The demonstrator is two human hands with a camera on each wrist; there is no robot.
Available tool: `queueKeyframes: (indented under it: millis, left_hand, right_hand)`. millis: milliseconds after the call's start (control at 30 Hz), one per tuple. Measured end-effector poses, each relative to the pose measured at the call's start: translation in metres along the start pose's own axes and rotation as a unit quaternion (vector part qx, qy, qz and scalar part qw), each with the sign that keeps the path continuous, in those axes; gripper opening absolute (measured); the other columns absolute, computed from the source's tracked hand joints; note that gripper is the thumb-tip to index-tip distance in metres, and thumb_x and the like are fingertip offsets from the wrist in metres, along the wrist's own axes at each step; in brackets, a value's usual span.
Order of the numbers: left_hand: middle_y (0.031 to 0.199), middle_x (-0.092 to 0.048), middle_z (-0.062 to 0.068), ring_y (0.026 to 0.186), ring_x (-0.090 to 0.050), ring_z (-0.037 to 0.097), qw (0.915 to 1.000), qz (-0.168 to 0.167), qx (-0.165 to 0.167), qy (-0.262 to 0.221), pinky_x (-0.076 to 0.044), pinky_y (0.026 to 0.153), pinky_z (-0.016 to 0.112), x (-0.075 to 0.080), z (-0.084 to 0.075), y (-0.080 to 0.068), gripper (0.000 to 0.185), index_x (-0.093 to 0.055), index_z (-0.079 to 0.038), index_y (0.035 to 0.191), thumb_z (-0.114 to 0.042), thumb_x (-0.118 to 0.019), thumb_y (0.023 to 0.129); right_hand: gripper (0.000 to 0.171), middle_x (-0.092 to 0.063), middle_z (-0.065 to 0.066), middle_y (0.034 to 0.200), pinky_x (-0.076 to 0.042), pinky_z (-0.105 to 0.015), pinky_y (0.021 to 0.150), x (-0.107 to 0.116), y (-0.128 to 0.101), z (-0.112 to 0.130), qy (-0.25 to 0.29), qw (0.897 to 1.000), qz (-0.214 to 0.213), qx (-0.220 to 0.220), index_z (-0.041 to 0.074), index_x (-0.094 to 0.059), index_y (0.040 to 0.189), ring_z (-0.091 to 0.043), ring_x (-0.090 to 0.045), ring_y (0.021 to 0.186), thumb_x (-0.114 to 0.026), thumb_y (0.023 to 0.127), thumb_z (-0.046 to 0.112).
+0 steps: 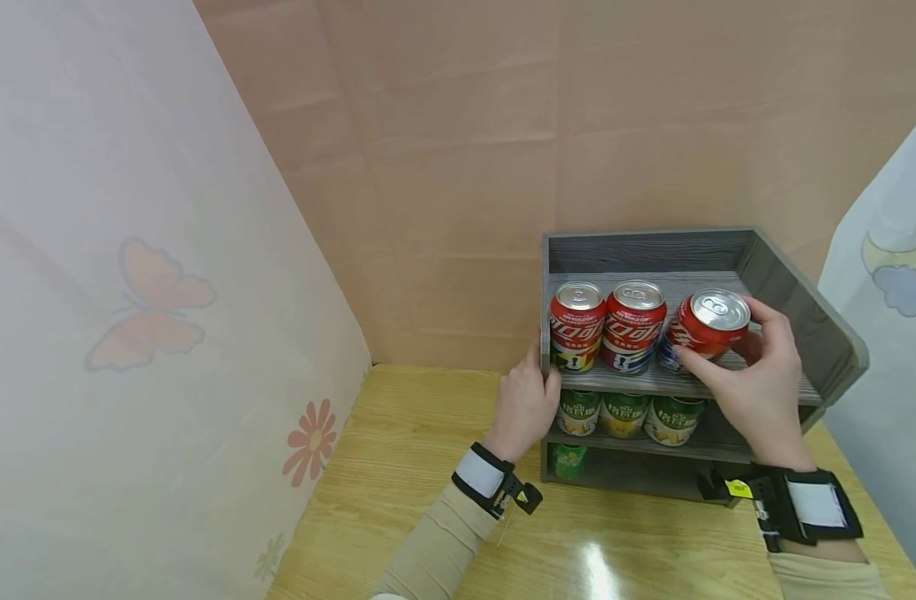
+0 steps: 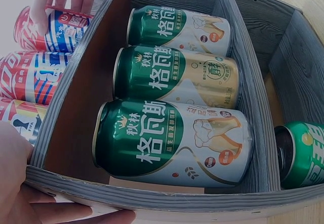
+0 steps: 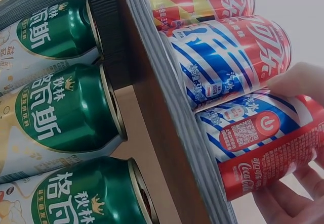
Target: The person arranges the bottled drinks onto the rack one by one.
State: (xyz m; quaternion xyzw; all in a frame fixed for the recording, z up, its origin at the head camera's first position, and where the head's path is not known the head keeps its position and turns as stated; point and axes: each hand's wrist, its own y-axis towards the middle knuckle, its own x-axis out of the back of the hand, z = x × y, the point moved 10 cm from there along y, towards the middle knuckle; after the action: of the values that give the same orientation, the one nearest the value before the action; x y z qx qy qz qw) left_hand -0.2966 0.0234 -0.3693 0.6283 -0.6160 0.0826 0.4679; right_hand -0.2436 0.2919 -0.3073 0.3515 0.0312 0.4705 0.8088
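My right hand grips a red Coca-Cola can between thumb and fingers. That can leans slightly on the top level of a grey wooden shelf, beside two upright Coca-Cola cans. My left hand holds the shelf's left side panel, with its fingers along the outside in the left wrist view. On the middle level stand three green-and-white drink cans in a row. A single green can is on the bottom level at the left.
The shelf stands on a light wooden table against a brown backdrop. White patterned sheets hang at the left and right. Each wrist wears a black strap with a small camera.
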Motion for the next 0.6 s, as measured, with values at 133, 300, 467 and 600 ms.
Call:
queueKeyframes:
  millis: [133,300,467,600]
  left_hand:
    - [0.108,-0.071,0.018,0.05,-0.047,0.009,1.0,0.002,0.003,-0.005,-0.032,0.037,0.022,0.0,0.0005,-0.0005,0.059,-0.037,0.003,0.154,-0.018,-0.051,0.101]
    - [0.102,-0.072,0.017,0.048,-0.046,0.009,1.0,0.002,0.002,-0.007,-0.032,0.037,0.022,0.0002,0.0004,-0.0007,0.059,-0.037,0.003,0.155,-0.018,-0.05,0.101]
    - [0.09,-0.069,0.013,0.047,-0.044,0.008,1.0,0.001,0.0,-0.003,-0.031,0.037,0.022,0.0003,-0.0001,-0.0008,0.059,-0.037,0.002,0.155,-0.018,-0.05,0.101]
    - [0.09,-0.069,0.013,0.047,-0.044,0.008,1.0,0.003,0.003,-0.007,-0.031,0.037,0.023,0.0001,-0.0001,-0.0011,0.059,-0.036,0.002,0.155,-0.018,-0.05,0.101]
  right_hand:
    - [0.09,-0.043,0.02,0.131,-0.044,-0.008,0.084,-0.0018,0.0012,0.001,-0.004,1.0,-0.001,0.002,0.013,-0.047,0.151,-0.001,-0.054,0.104,-0.086,0.073,-0.009]
    - [0.087,-0.052,0.009,0.133,-0.044,-0.01,0.085,-0.003,0.0029,-0.001,-0.006,1.0,0.001,-0.013,0.019,-0.048,0.151,-0.002,-0.055,0.102,-0.087,0.076,-0.002]
    - [0.086,-0.055,0.0,0.136,-0.044,-0.011,0.085,-0.0059,0.0046,-0.0029,-0.008,1.0,0.006,-0.017,0.021,-0.048,0.152,-0.002,-0.053,0.104,-0.087,0.078,0.001]
    - [0.086,-0.056,-0.001,0.136,-0.044,-0.012,0.085,-0.0074,0.006,-0.004,-0.009,1.0,0.005,-0.016,0.023,-0.048,0.152,-0.003,-0.053,0.106,-0.087,0.078,0.003]
